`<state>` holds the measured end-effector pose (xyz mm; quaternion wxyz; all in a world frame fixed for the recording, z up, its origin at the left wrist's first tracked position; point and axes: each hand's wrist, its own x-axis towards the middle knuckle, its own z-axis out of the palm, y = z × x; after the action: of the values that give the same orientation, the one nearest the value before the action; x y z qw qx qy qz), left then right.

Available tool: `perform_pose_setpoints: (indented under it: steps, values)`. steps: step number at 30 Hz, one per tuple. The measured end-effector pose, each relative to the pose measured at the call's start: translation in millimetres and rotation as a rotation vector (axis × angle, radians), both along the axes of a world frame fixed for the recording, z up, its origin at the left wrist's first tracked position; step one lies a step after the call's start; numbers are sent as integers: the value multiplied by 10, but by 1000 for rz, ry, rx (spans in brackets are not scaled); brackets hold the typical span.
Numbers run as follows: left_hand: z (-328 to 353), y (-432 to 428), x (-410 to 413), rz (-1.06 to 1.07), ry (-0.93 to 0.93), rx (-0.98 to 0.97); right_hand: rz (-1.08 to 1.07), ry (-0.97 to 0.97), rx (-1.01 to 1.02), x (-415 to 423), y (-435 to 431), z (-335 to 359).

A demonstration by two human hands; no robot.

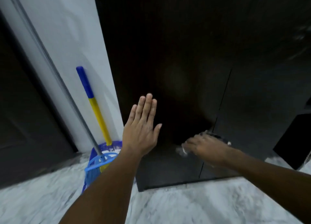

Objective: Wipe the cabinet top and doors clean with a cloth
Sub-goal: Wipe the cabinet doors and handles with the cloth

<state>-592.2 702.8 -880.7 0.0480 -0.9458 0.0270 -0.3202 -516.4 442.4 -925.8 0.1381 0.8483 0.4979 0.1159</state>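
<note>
White crumpled cloth (pixel 182 149) sits bunched under the blurred right hand (pixel 206 146), low on the dark wooden cabinet door (pixel 176 72); the left hand (pixel 141 129) braces flat, fingers together. Overlapping strokes toward the seam would serve best.

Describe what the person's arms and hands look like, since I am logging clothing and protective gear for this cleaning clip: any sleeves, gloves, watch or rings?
Both forearms are bare up to the frame edge: no sleeves show. The left hand has no glove, and no ring or watch is visible on it or its wrist. The right hand is motion-blurred; it seems ungloved too, but small jewellery there cannot be ruled out.
</note>
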Motion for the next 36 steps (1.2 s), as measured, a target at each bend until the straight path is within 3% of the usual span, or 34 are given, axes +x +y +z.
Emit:
perform_pose_setpoints:
  steps: [5, 8, 13, 15, 17, 19, 21, 23, 28, 31, 36]
  values:
    - [1445, -462, 341, -61, -118, 14, -39, -137, 809, -149, -243, 1917]
    - [2314, -736, 482, -44, -163, 22, -133, -363, 1315, -96, -466, 2875]
    - [3322, -1159, 597, -15, 2, 36, -169, -572, 1801, 9, -647, 4079]
    - [3549, -1314, 617, -12, 74, 47, -148, -593, 1858, 36, -672, 4484]
    - [3689, -1437, 646, 10, 133, 66, -151, -466, 1818, 104, -685, 4864]
    - [3748, -1501, 679, 25, 159, 103, -129, -355, 1638, 230, -658, 5136]
    - [3746, -1520, 696, 30, 161, 133, -145, -343, 1394, 415, -586, 5252]
    - [3739, -1552, 724, 35, 155, 152, -175, -361, 1295, 594, -535, 5230]
    - [3753, -1712, 831, 44, 124, 128, -119, -492, 1261, 655, -658, 4776]
    - [3737, -1815, 868, 66, 122, 133, 25, -498, 1315, 572, -897, 4583]
    - [3735, -1875, 903, 38, 105, 297, -3, -575, 1558, 671, -1208, 5134]
